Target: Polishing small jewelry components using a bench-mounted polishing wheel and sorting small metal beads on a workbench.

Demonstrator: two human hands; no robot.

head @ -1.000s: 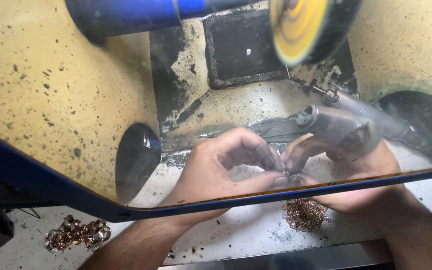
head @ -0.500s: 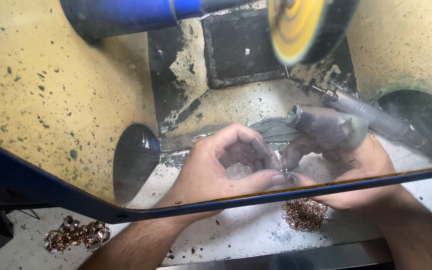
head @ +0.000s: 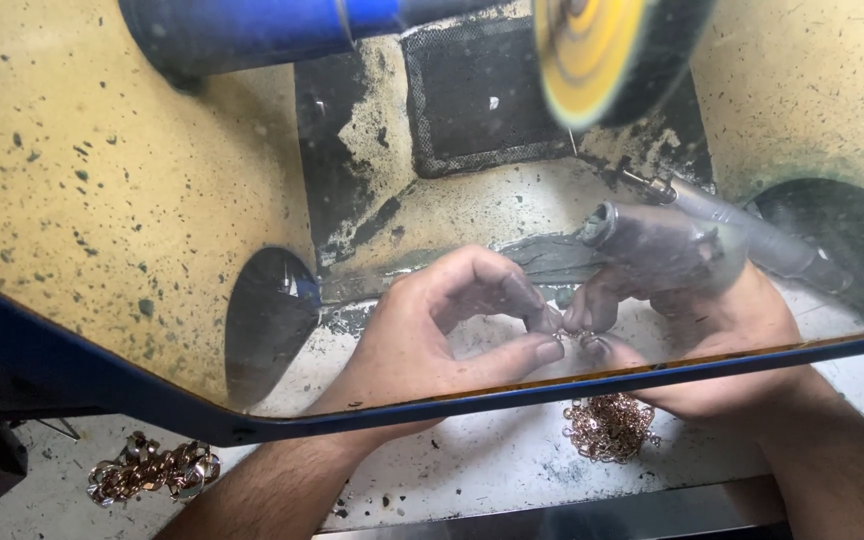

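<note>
My left hand is curled, thumb and forefinger pinched together on a small glinting piece of gold-coloured chain that sits right at the fingertips. My right hand meets it from the right, its fingertips closed on the same bit of metal, so the piece lies between the two hands, touching both and equally near to each. Its long axis I cannot tell: the fingers cover nearly all of it, and what shows is only a speck of shine.

My right palm also wraps a grey, dust-coated handheld rotary tool, whose body runs up and to the right into a grey hose and points left, just beyond my knuckles.

Near me, below the blue-edged clear shield, a heap of fine gold-coloured chain lies on the speckled white desk, directly under my right wrist. A heavier bunch of gold-coloured links lies well apart at the near left.

Far above, the yellow buffing wheel is blurred and cut off by the frame's top edge. The grime-spattered shield dulls everything behind it.
</note>
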